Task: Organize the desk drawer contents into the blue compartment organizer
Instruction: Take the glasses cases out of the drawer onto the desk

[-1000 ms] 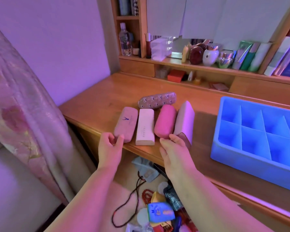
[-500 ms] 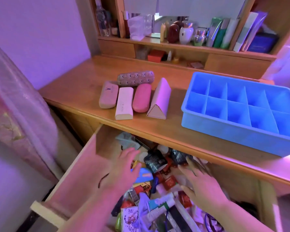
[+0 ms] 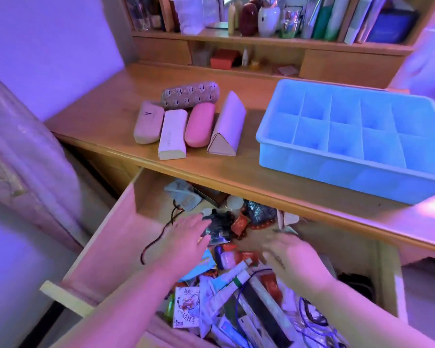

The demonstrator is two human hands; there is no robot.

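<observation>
Reaching into the open drawer, both hands spread over the clutter with nothing grasped.

Nearest the camera lies a jumble of tubes, packets and cords; the left hand hovers flat with fingers straight, beside a dark packet, while the right hand (blurred, but its fingers look relaxed and empty) hangs over the red wrappers. Beyond the desk edge sit five glasses cases in a cluster, left of centre. The blue organizer rests on the desktop up and to the right, every compartment bare, its long axis running left to right; the right hand is nearer it, so lifting things forward and rightward probably suits that hand.
</observation>
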